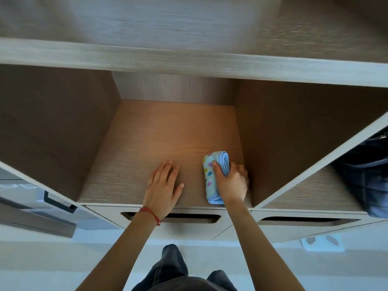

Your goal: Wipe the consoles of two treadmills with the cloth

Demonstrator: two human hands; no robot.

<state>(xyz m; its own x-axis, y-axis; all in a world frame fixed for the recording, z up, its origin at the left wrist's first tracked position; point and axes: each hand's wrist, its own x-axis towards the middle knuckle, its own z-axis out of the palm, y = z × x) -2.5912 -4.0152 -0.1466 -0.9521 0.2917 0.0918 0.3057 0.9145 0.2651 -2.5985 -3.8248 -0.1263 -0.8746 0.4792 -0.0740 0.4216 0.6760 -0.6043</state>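
Observation:
A folded light blue cloth (211,177) with coloured dots lies on the wooden shelf floor (163,139) of an open cabinet compartment, near its right wall. My right hand (231,181) is closed around the cloth from the right, thumb across its top. My left hand (163,185) rests flat on the shelf to the left of the cloth, fingers spread, with a red string bracelet at the wrist. No treadmill or console is in view.
The compartment has brown side walls (283,139) and a pale shelf board (189,59) above. Drawer fronts with cut-out handles (172,217) run below. A dark bag (365,177) fills the compartment to the right. A grey door with a black handle (58,202) stands at left.

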